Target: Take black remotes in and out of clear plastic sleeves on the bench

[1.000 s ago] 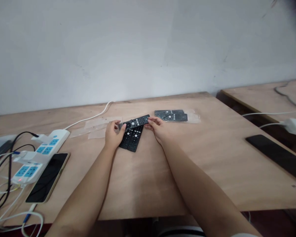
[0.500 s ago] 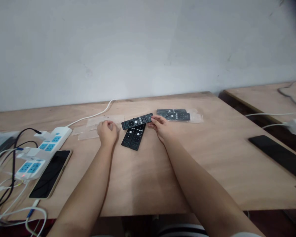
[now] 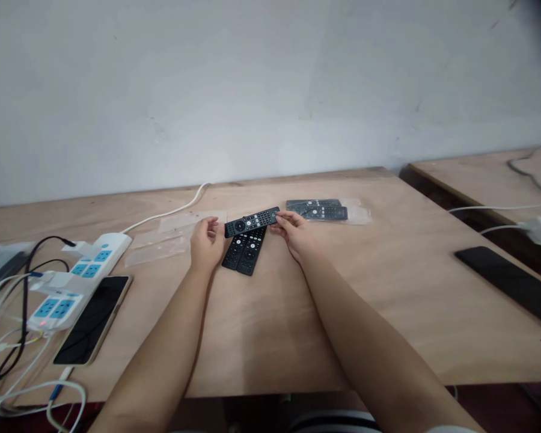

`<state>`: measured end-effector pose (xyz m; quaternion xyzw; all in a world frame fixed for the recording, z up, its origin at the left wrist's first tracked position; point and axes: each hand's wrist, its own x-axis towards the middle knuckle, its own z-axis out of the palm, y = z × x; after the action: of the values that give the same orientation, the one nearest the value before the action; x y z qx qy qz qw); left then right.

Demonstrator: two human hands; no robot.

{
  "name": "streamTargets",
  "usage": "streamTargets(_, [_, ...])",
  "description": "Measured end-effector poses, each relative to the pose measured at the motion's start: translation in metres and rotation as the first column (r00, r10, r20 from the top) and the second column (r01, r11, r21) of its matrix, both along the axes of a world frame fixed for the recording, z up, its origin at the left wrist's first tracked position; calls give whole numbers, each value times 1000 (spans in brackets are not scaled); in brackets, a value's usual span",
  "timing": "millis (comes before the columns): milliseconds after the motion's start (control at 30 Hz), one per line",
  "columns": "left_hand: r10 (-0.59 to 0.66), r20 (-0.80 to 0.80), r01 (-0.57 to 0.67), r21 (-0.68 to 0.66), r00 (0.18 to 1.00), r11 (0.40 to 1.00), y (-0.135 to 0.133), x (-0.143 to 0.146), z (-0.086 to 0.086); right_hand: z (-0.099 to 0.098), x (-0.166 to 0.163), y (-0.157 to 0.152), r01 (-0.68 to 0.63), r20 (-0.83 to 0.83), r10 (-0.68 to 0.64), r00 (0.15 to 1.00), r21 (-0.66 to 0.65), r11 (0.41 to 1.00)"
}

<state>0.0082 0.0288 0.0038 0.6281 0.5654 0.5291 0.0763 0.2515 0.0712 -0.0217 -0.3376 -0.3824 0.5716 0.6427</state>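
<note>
The right hand (image 3: 293, 231), at the centre of the frame, pinches the right end of a black remote (image 3: 252, 222) between thumb and fingers. The left hand (image 3: 208, 240) is at the remote's other end, its fingers curled and its thumb close against the casing; whether it grips the remote or only touches it cannot be told. The remote slants slightly, its right end higher in the frame, with its buttons facing up. It covers the upper ends of two more remotes (image 3: 251, 255), which lie side by side on the wooden counter (image 3: 388, 270); whether it touches them is unclear.

Just beyond the right hand, two remotes in clear plastic (image 3: 324, 213) lie overlapping, the loose end of the wrapping toward the right. Flat, clear plastic sleeves (image 3: 157, 248) are spread to the left of the left hand.

At the left of the frame, a white power strip (image 3: 112, 240) with blue sockets carries plugs and tangled cables, and a dark-screened phone (image 3: 92, 319) lies beside it. A long black object (image 3: 505, 282) lies near the right edge.
</note>
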Motion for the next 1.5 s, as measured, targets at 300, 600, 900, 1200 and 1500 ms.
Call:
streamTargets(300, [-161,39,166,-249,986,954,1,1,-6,0,1,0,-16,5,16,1000,-2,1000])
streamTargets(600, [-210,-49,192,-244,976,951,0,2,-4,1,-5,-3,-50,124,47,991,19,999])
streamTargets(900, [-223,-118,185,-266,968,946,-2,2,-1,-3,-9,-3,-28,287,21,958,21,999])
streamTargets(1200, [-214,-36,196,-277,976,941,0,1,-4,12,13,-17,180,825,-427,371,388,904])
streamTargets(1500, [-210,59,218,-320,976,922,0,0,-2,11,28,-16,401,939,-328,-100,339,851])
